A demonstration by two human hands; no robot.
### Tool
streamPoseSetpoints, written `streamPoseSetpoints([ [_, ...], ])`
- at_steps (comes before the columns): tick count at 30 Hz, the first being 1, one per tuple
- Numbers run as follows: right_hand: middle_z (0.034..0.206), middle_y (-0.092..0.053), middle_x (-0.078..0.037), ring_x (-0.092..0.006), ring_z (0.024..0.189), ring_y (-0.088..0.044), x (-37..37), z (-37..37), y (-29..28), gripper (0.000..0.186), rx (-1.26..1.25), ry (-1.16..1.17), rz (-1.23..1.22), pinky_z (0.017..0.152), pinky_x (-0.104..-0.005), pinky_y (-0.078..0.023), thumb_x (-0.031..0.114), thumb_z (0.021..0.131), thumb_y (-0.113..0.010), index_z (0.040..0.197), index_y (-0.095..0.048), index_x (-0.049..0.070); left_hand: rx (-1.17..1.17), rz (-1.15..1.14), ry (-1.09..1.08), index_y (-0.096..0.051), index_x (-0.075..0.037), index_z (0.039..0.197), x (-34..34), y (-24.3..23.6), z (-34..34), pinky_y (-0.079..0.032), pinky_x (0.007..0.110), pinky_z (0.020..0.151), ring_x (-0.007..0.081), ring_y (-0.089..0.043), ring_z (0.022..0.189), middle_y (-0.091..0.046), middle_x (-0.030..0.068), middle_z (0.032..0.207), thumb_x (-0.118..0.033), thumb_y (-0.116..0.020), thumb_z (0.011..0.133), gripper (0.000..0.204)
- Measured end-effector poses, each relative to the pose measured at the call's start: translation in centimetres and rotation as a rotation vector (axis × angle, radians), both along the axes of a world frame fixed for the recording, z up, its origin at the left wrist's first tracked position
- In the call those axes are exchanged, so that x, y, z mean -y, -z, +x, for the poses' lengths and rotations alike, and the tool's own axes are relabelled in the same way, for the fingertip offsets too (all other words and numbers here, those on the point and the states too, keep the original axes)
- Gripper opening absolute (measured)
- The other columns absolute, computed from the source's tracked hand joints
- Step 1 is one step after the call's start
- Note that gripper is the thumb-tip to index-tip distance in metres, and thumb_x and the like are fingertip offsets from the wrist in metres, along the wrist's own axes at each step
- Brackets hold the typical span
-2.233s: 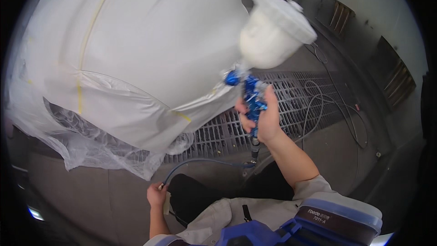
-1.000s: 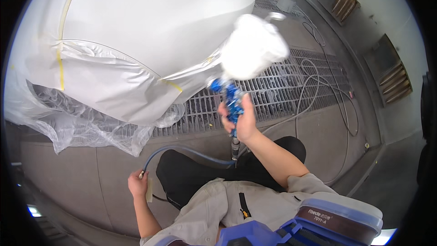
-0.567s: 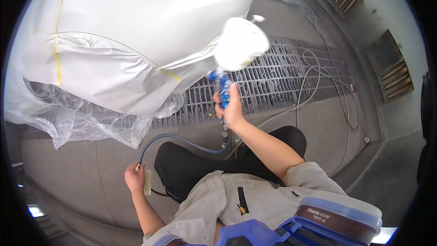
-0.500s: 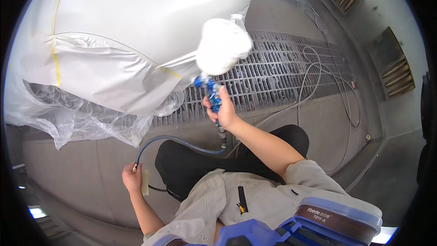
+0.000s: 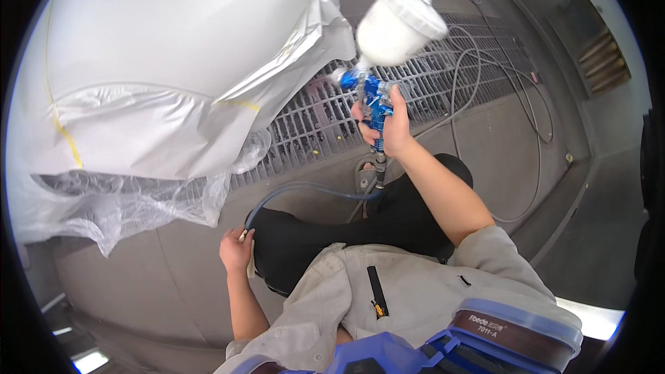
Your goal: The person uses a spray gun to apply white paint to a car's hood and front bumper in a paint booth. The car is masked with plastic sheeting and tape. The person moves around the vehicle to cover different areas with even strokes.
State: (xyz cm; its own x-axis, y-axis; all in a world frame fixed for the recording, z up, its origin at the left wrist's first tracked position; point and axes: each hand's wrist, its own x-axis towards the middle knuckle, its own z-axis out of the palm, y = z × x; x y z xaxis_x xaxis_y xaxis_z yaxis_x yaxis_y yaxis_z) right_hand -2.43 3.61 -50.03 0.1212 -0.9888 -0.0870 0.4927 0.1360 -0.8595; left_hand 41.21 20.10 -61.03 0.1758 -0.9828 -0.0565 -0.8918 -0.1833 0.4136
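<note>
My right hand is wrapped round the handle of a blue spray gun, its nozzle toward the left. On top of the gun sits a tilted white paint cup with a lid. From the gun's lower end a blue-grey air hose arcs left to my left hand, whose fingers close on it beside my knee. A strip of pale paper or tape hangs next to that hand. Left of the gun stands a large white car body panel, its lower part draped with masking paper held by yellow tape.
Clear plastic film bunches along the floor under the panel. A metal floor grating runs beneath the gun. Loose hoses coil across the floor at right, near a wall vent. A respirator shows at the lower edge.
My right hand has moved right and up with the spray gun, away from the panel. The left hand has shifted right with the hose. The view has also shifted.
</note>
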Motion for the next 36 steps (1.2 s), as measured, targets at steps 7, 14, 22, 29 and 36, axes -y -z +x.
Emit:
streamPoseSetpoints([
  [7, 0.076, -0.054, -0.001, -0.0086, 0.043, -0.038, 4.2, -2.0, -3.6, 0.079, -0.192, 0.325, -0.127, 0.039, -0.0265, -0.035, 0.076, 0.102, -0.020, 0.088, -0.054, 0.006, 0.022, -0.036, 0.064, -0.079, -0.007, 0.105, 2.3, -2.2, 1.4, -0.054, 0.045, 0.075, 0.0358, -0.069, 0.087, -0.069, 0.0138, 0.089, -0.028, -0.082, 0.086, 0.029],
  [14, 0.079, -0.058, -0.005, -0.0098, 0.044, -0.038, 3.5, -6.4, -6.0, 0.070, 0.147, -0.249, 0.052, 0.039, -0.0269, -0.035, 0.075, 0.102, -0.022, 0.109, -0.058, 0.015, 0.088, -0.026, 0.123, -0.079, -0.010, 0.107, 6.0, -3.0, -1.3, -0.053, 0.044, 0.075, 0.0346, -0.068, 0.086, -0.068, 0.0117, 0.090, -0.027, -0.081, 0.087, 0.026],
  [22, 0.082, -0.060, -0.004, -0.0087, 0.044, -0.040, 7.5, -11.5, -4.3, 0.068, -0.028, -0.015, -0.236, 0.040, -0.0256, -0.036, 0.070, 0.105, -0.024, 0.110, -0.057, 0.010, 0.111, 0.030, 0.205, -0.079, -0.012, 0.107, 8.2, -4.6, -6.5, -0.053, 0.043, 0.073, 0.0320, -0.068, 0.084, -0.068, 0.0092, 0.091, -0.026, -0.081, 0.087, 0.025],
  [29, 0.078, -0.058, -0.001, -0.0070, 0.043, -0.042, 9.4, -12.7, 0.9, 0.066, 0.064, -0.245, -0.158, 0.038, -0.0239, -0.037, 0.068, 0.106, -0.026, 0.113, -0.055, 0.009, 0.195, 0.107, 0.179, -0.079, -0.014, 0.106, 7.5, -5.7, -10.3, -0.055, 0.042, 0.073, 0.0313, -0.069, 0.084, -0.069, 0.0074, 0.092, -0.026, -0.082, 0.086, 0.023],
  [36, 0.078, -0.057, -0.002, -0.0074, 0.042, -0.040, 15.6, -14.8, 2.3, 0.071, -0.034, -0.472, -0.024, 0.038, -0.0238, -0.037, 0.070, 0.105, -0.025, 0.107, -0.056, 0.006, 0.291, 0.129, 0.189, -0.080, -0.016, 0.105, 7.2, -8.9, -15.3, -0.055, 0.042, 0.070, 0.0309, -0.070, 0.082, -0.070, 0.0059, 0.092, -0.029, -0.083, 0.085, 0.024],
])
